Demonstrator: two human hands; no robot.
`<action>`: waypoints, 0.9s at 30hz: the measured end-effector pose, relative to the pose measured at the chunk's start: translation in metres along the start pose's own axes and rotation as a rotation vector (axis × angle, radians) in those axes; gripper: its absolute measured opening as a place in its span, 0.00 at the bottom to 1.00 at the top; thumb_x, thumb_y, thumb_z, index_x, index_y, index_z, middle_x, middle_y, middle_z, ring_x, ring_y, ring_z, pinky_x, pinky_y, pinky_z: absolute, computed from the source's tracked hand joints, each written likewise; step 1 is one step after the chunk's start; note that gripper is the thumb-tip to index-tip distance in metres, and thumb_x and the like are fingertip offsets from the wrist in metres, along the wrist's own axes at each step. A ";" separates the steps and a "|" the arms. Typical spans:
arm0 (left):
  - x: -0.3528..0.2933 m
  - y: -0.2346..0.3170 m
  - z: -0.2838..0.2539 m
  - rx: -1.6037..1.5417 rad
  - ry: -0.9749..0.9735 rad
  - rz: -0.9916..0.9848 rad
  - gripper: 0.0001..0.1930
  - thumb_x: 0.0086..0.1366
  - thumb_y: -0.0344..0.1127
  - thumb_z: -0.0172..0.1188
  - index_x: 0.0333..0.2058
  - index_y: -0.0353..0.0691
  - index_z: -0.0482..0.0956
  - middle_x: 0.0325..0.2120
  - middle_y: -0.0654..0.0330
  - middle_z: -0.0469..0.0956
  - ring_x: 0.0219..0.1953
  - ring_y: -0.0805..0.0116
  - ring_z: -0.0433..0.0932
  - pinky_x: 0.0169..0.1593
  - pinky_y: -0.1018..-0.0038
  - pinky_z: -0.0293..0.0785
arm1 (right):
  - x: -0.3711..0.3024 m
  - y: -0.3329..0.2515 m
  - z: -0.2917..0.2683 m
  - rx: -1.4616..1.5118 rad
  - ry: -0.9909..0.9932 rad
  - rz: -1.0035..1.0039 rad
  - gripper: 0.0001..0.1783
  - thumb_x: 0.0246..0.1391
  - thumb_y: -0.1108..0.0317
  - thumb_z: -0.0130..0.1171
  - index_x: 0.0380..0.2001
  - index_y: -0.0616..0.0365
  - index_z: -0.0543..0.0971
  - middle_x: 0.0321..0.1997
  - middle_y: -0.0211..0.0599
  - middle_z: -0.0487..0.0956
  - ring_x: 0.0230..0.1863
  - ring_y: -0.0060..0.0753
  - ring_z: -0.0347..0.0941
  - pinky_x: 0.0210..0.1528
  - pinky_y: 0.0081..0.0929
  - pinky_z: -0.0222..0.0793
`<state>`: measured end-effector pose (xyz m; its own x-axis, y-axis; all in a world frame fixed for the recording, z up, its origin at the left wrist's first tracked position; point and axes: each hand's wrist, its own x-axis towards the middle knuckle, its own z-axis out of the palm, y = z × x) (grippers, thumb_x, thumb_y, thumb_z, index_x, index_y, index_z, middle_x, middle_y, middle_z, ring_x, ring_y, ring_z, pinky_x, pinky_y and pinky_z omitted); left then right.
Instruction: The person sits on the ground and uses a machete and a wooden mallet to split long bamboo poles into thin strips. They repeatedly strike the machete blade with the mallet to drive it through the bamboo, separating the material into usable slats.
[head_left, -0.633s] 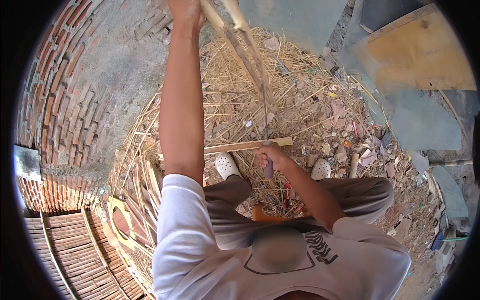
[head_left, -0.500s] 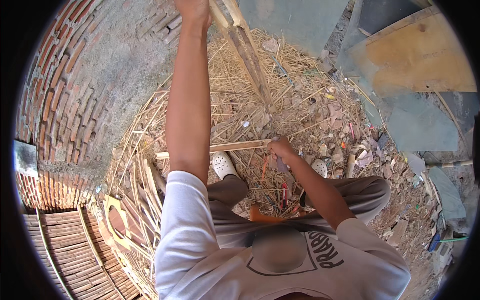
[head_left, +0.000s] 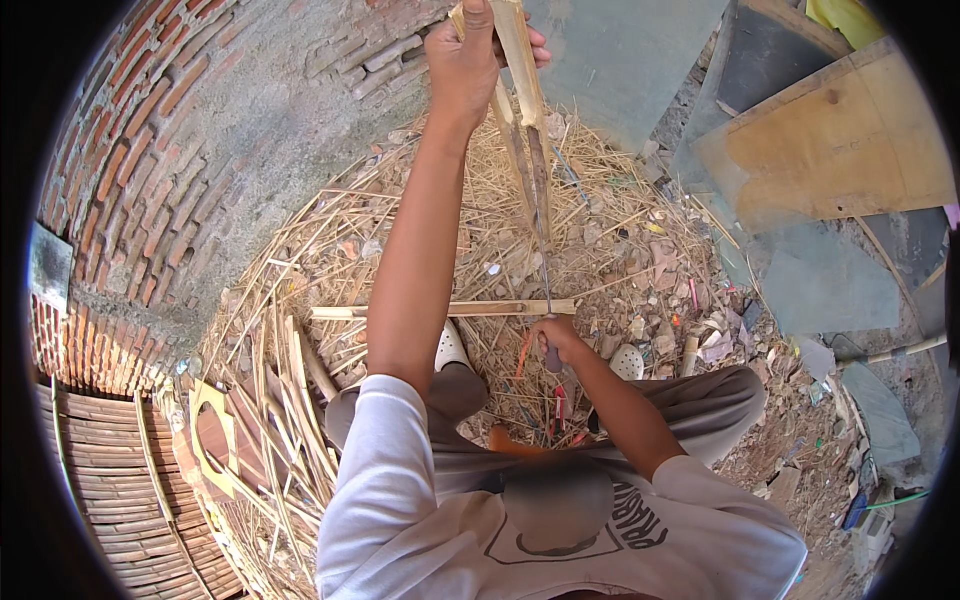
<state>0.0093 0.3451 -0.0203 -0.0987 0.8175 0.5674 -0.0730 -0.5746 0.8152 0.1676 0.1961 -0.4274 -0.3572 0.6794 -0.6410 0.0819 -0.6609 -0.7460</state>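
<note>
At the top of the view my left hand (head_left: 465, 70) is closed round a length of split bamboo (head_left: 522, 75), held up at arm's length. The bamboo's lower part is parted into two strips with brownish inner faces. Down in the middle, my right hand (head_left: 558, 338) grips the dull purple-grey handle of a long knife. Its thin blade (head_left: 545, 262) points away from me, edge-on, up to the gap between the bamboo strips; whether it touches them I cannot tell. Another bamboo strip (head_left: 400, 311) lies crosswise just beyond my right hand.
Straw-like shavings (head_left: 430, 210) and rubble cover the ground around my white clogs (head_left: 626, 363). A brick wall (head_left: 130, 190) rises at the left, above a bamboo slat panel (head_left: 120, 490). Bamboo sticks (head_left: 290, 430) are piled by my left knee. Grey sheets and a tan board (head_left: 830, 135) lie at the right.
My left hand has come right and slightly nearer with the bamboo, which now stands more upright. My right hand has shifted slightly toward me, and more of the knife blade shows.
</note>
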 end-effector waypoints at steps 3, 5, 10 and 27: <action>-0.019 0.022 0.009 -0.009 0.051 -0.007 0.31 0.74 0.61 0.41 0.34 0.35 0.75 0.21 0.55 0.78 0.21 0.65 0.80 0.27 0.69 0.78 | -0.026 0.006 0.020 0.146 0.029 -0.041 0.09 0.55 0.72 0.60 0.22 0.58 0.72 0.14 0.30 0.69 0.11 0.24 0.62 0.14 0.27 0.61; -0.027 0.044 0.012 -0.017 0.097 0.011 0.31 0.72 0.63 0.42 0.35 0.35 0.75 0.21 0.56 0.78 0.21 0.65 0.80 0.26 0.69 0.78 | -0.083 -0.018 0.034 0.203 0.032 -0.083 0.08 0.55 0.71 0.60 0.24 0.59 0.72 0.15 0.32 0.70 0.12 0.25 0.65 0.16 0.27 0.63; -0.032 0.126 0.046 -0.142 0.021 0.088 0.32 0.71 0.65 0.44 0.38 0.36 0.75 0.24 0.56 0.78 0.25 0.66 0.80 0.28 0.69 0.78 | -0.183 -0.033 0.053 0.409 -0.097 -0.119 0.04 0.57 0.72 0.58 0.32 0.56 0.72 0.22 0.31 0.72 0.19 0.25 0.68 0.22 0.25 0.67; -0.399 -0.008 -0.016 0.867 -0.175 -0.793 0.44 0.66 0.68 0.49 0.62 0.29 0.64 0.54 0.31 0.72 0.58 0.35 0.71 0.62 0.56 0.65 | -0.117 0.034 0.110 0.807 0.004 -0.142 0.08 0.57 0.68 0.58 0.26 0.54 0.71 0.20 0.30 0.70 0.19 0.29 0.68 0.21 0.30 0.67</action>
<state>0.0330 0.0231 -0.2550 -0.1874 0.9660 -0.1780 0.6502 0.2578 0.7147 0.1100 0.0592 -0.3582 -0.3100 0.7741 -0.5519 -0.6592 -0.5933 -0.4619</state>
